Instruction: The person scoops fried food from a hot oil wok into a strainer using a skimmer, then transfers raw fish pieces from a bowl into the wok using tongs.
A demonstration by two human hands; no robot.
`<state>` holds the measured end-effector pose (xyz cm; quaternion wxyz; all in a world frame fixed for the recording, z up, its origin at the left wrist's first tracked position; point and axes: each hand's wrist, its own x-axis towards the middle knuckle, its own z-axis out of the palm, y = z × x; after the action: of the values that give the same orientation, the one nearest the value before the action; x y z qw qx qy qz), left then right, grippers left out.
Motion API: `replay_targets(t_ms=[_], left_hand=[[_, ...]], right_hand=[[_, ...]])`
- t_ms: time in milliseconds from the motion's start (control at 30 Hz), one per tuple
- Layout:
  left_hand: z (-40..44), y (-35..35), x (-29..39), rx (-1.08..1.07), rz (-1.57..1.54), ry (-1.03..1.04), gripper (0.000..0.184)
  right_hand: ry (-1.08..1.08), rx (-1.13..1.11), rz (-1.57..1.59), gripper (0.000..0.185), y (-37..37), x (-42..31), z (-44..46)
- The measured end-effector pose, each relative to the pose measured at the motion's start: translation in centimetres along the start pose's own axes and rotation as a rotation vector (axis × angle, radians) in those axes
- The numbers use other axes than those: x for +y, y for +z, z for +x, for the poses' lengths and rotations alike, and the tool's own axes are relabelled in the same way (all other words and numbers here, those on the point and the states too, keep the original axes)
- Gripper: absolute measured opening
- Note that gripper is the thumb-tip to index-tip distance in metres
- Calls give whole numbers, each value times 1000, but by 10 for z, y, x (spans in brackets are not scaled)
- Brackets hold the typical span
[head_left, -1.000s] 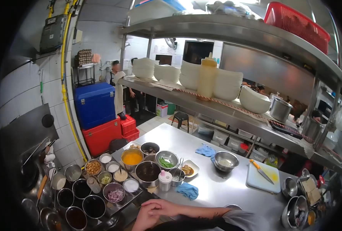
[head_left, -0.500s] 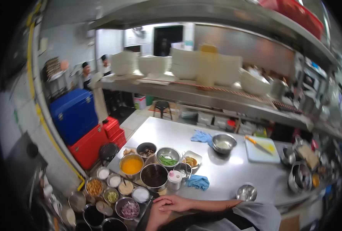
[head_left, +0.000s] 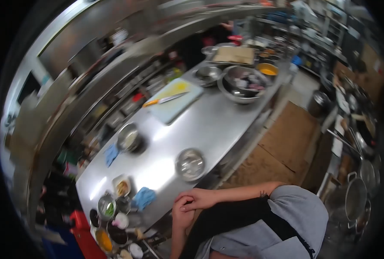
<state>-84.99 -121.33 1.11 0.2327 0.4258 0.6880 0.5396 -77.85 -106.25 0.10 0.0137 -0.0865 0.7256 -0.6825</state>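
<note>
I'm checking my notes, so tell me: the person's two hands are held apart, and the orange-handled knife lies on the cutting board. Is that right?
Not quite: the head view shows the right hand and the left hand together, touching. The rest stands: the orange-handled knife lies on the cutting board.

The clasped hands (head_left: 194, 200) are at the near edge of the worktop (head_left: 218, 129), with a bunched cloth (head_left: 144, 197) just to their left and a mixing bowl (head_left: 190, 165) just beyond them. Left of that bowl sits a second bowl (head_left: 129, 137), with another cloth (head_left: 111, 154) beside it. Farther back lies a cutting board (head_left: 170, 114) (a knife (head_left: 164, 99) rests across it). Behind, toward the right end, stand nested bowls (head_left: 240, 100). Cardboard sheets (head_left: 280, 138) cover the floor right of the worktop; a stockpot (head_left: 351, 199) stands at far right.
</note>
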Motion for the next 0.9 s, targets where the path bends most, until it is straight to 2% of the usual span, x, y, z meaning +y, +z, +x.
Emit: replay_targets(t_ms=[133, 200, 267, 400, 533, 567, 700, 900], left_hand=[[90, 127, 27, -233, 84, 239, 8], [125, 182, 43, -421, -33, 182, 8], [154, 233, 58, -565, -137, 122, 9], [203, 320, 73, -774, -112, 154, 12], [242, 397, 92, -1028, -121, 65, 12], [253, 419, 96, -1066, -100, 155, 13], [300, 512, 99, -1215, -89, 146, 16], [405, 664, 136, -1309, -82, 285, 16]], right_hand=[[-24, 292, -60, 48, -104, 13, -113], [-17, 457, -146, 49, -143, 7, -166], [14, 606, -74, 51, -169, -13, -214], [33, 842, -13, 51, -212, -19, -285], [46, 1041, 71, 50, -246, -11, -345], [43, 1070, 50, 50, -257, -10, -360], [137, 1192, 38, 53, -313, -3, -423], [280, 1363, -82, 58, -450, -6, -517]])
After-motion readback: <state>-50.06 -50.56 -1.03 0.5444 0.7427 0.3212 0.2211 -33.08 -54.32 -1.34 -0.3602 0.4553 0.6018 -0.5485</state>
